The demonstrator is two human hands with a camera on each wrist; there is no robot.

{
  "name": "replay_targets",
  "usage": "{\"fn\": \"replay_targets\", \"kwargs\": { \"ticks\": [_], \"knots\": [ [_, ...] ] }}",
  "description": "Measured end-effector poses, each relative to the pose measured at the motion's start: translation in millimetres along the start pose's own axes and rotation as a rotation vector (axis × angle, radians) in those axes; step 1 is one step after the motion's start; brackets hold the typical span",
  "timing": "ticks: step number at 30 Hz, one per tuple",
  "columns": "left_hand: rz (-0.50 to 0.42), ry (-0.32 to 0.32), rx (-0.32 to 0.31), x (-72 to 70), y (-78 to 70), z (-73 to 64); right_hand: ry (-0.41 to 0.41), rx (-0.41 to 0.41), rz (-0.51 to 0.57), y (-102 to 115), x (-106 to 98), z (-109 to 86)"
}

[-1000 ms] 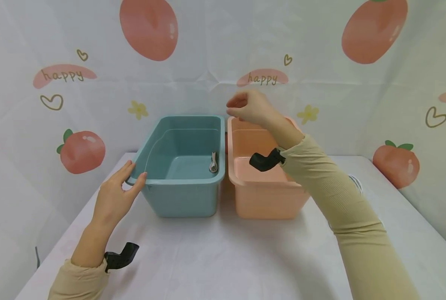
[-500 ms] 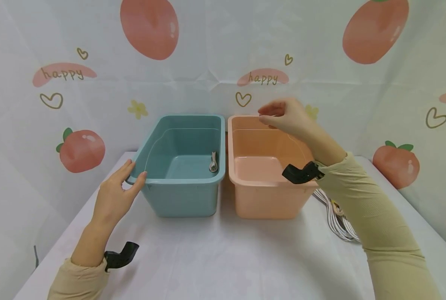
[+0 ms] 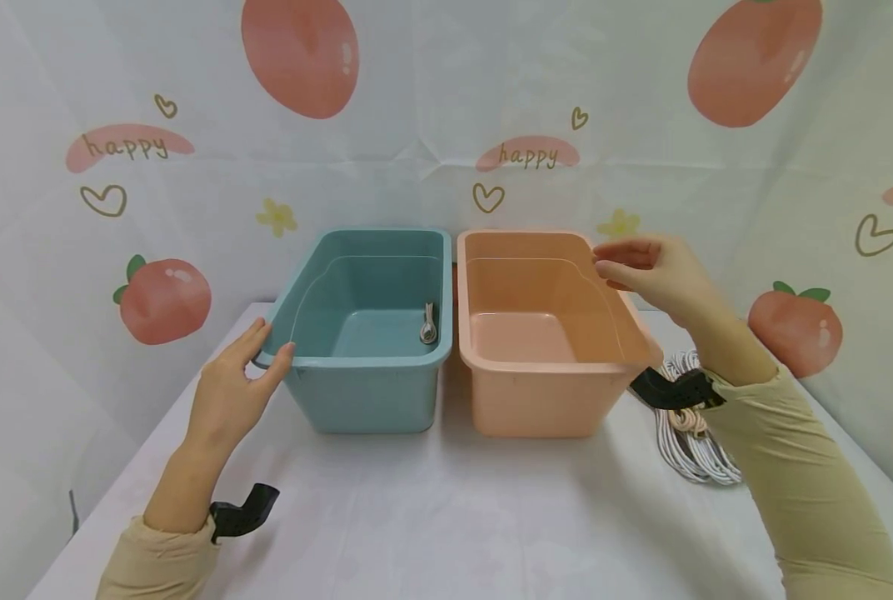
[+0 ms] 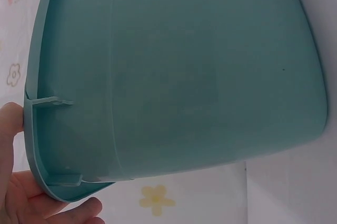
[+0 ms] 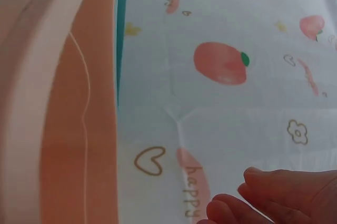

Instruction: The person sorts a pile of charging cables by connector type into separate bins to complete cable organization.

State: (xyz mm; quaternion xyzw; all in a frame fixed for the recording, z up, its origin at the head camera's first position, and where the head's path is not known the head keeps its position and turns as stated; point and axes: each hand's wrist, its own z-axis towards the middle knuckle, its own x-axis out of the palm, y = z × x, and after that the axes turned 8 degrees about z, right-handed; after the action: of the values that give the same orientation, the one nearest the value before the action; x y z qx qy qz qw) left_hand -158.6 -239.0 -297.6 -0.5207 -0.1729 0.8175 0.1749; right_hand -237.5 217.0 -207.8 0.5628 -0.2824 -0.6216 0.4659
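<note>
My left hand point(image 3: 229, 387) holds the near left corner of a blue-green plastic bin point(image 3: 367, 392), thumb and fingers spread around its rim. The left wrist view shows the fingertips point(image 4: 87, 208) at the underside of that rim. Inside the bin, against its right wall, lies a small bundled white cord point(image 3: 427, 325). My right hand point(image 3: 664, 271) hovers at the right rim of an orange bin point(image 3: 536, 400), its fingers loosely bent and nothing seen between them. The right wrist view has the fingertips point(image 5: 224, 211) apart from the bin's wall.
Several coiled white cables point(image 3: 697, 454) lie on the white table point(image 3: 446, 517), right of the orange bin and partly behind the right wrist. A narrow gap separates the bins. A printed cloth point(image 3: 401, 100) hangs behind them.
My right hand has moved from above the orange bin's back left corner to its right rim, uncovering the bin's inside and more of the coiled cables. The left hand stays in place.
</note>
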Motion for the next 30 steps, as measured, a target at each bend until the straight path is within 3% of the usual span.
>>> {"fn": "replay_targets", "kwargs": {
  "ticks": [10, 21, 30],
  "knots": [
    [-0.002, -0.007, 0.002, -0.2, -0.2, -0.3, -0.041, 0.070, -0.011, -43, -31, -28.3],
    [-0.007, -0.005, -0.001, -1.0, -1.1, -0.8, -0.074, 0.141, -0.014, -92, -48, -54.0],
    [-0.015, -0.006, 0.001, 0.0, -0.2, -0.1, -0.040, 0.265, -0.172, -126, -53, -71.0]
  ]
}}
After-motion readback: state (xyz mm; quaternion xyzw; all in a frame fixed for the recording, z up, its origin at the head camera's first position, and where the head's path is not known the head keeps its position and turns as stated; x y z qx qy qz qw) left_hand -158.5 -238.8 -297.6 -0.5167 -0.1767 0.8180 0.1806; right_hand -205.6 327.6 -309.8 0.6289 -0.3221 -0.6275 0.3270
